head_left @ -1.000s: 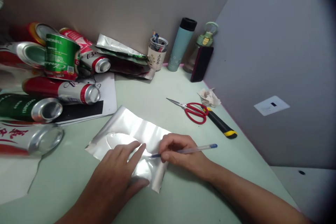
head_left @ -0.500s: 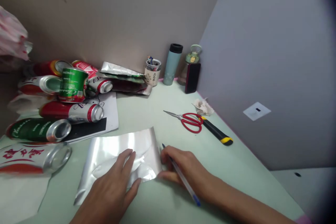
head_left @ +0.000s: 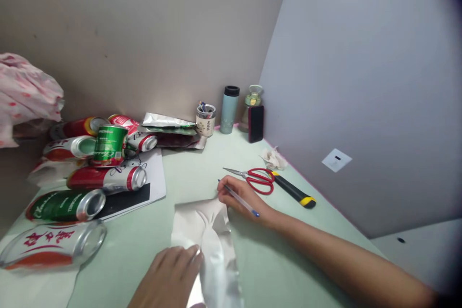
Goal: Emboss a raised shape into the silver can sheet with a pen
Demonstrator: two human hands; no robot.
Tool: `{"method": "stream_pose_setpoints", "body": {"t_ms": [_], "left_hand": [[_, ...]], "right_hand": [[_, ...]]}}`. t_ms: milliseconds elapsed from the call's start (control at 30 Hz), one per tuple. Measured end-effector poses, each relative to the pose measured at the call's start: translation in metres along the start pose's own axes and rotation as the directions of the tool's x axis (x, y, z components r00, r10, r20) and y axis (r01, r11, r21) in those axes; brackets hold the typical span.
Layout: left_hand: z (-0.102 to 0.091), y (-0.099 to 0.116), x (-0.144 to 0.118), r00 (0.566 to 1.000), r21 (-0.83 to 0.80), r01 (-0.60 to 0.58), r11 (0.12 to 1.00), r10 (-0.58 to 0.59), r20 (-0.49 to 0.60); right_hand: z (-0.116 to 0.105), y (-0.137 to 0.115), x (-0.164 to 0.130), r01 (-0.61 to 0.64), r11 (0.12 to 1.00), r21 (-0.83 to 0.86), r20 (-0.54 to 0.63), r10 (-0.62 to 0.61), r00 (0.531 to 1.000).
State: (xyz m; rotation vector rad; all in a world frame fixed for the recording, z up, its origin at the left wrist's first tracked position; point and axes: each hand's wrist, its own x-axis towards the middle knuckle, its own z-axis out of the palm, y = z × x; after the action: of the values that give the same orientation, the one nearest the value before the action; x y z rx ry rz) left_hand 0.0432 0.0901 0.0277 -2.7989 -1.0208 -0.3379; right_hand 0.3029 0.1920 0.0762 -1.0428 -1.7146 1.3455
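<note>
A thin, shiny silver metal sheet (head_left: 212, 245), creased and wavy, lies on the pale green table in front of me with its lower end out of frame. My left hand (head_left: 168, 274) rests over its left side, fingers laid on the metal; the thumb is mostly hidden at the bottom edge. At the sheet's far right corner is my right hand (head_left: 240, 197), closed around a clear ballpoint pen (head_left: 243, 201) with a blue end cap. The fingers of that hand touch or nearly touch the corner. Red-handled scissors (head_left: 258, 178) lie just beyond it.
A black-and-yellow utility knife (head_left: 292, 190) lies beside the scissors, near crumpled tissue (head_left: 273, 159). Several drink cans (head_left: 108, 178) crowd the left side on papers. Foil pouches (head_left: 173, 130), a pen cup (head_left: 205, 120), a blue tumbler (head_left: 230, 110) and a phone (head_left: 256, 124) stand along the back.
The metal sheet has turned, its long side now running toward me. My right hand, still with the pen, has moved to its far corner. The camera view has tilted up.
</note>
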Motion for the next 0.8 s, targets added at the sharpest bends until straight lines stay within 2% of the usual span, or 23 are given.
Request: {"method": "stream_pose_setpoints", "body": {"t_ms": [67,100,167,200,233,267,367,433,467,500,533,600,667,733,800], "left_hand": [[0.007,0.005,0.008,0.985,0.041,-0.102,0.994,0.107,-0.133],[0.008,0.007,0.012,0.983,0.054,-0.107,0.993,0.114,-0.145],[0.003,0.009,0.019,0.978,0.068,-0.162,0.984,0.169,-0.122],[-0.001,0.008,0.022,0.977,0.05,-0.203,0.978,0.205,-0.054],[-0.006,0.007,0.023,0.983,0.043,-0.185,0.982,0.185,-0.005],[-0.009,0.004,0.024,0.992,0.056,-0.124,0.991,0.123,0.02],[-0.012,-0.005,0.024,0.99,0.129,-0.126,0.984,0.134,-0.053],[-0.007,-0.011,0.025,0.986,0.131,-0.136,0.982,0.148,-0.079],[-0.004,-0.013,0.026,0.985,0.128,-0.141,0.982,0.153,-0.085],[-0.001,-0.013,0.028,0.983,0.13,-0.144,0.981,0.156,-0.093],[0.003,-0.013,0.03,0.982,0.132,-0.131,0.982,0.147,-0.115],[0.012,-0.01,0.033,0.98,0.131,-0.062,0.989,0.085,-0.179],[0.021,-0.007,0.033,0.974,0.114,0.029,0.993,-0.003,-0.228],[0.029,-0.006,0.032,0.973,0.119,0.032,0.992,-0.004,-0.231],[0.034,-0.007,0.031,0.979,0.134,-0.012,0.991,0.039,-0.203]], "right_hand": [[-0.002,0.001,0.017,0.0,1.0,0.028,0.065,-0.001,0.998],[0.0,0.002,0.024,-0.002,0.999,0.036,0.101,-0.001,0.995],[0.007,0.005,0.036,-0.004,0.999,0.041,0.163,-0.002,0.987],[0.012,0.007,0.041,-0.003,0.999,0.035,0.179,-0.003,0.984],[0.017,0.009,0.044,0.001,1.0,0.023,0.184,-0.005,0.983],[0.021,0.01,0.047,0.009,1.0,0.004,0.178,-0.009,0.984],[0.027,0.01,0.048,0.049,0.996,-0.076,0.098,-0.041,0.994],[0.024,0.002,0.044,0.09,0.989,-0.121,0.031,-0.087,0.996],[0.022,-0.003,0.04,0.14,0.976,-0.167,-0.04,-0.148,0.988],[0.02,-0.008,0.036,0.185,0.961,-0.205,-0.075,-0.204,0.976],[0.018,-0.014,0.032,0.188,0.96,-0.208,-0.081,-0.208,0.975],[0.019,-0.022,0.021,0.127,0.988,-0.09,-0.075,-0.134,0.988],[0.024,-0.025,0.011,0.011,1.0,0.024,-0.018,-0.011,1.0],[0.031,-0.022,0.001,-0.078,0.993,0.09,0.003,0.078,0.997],[0.037,-0.015,-0.005,-0.172,0.978,0.118,-0.053,0.179,0.982]]}}
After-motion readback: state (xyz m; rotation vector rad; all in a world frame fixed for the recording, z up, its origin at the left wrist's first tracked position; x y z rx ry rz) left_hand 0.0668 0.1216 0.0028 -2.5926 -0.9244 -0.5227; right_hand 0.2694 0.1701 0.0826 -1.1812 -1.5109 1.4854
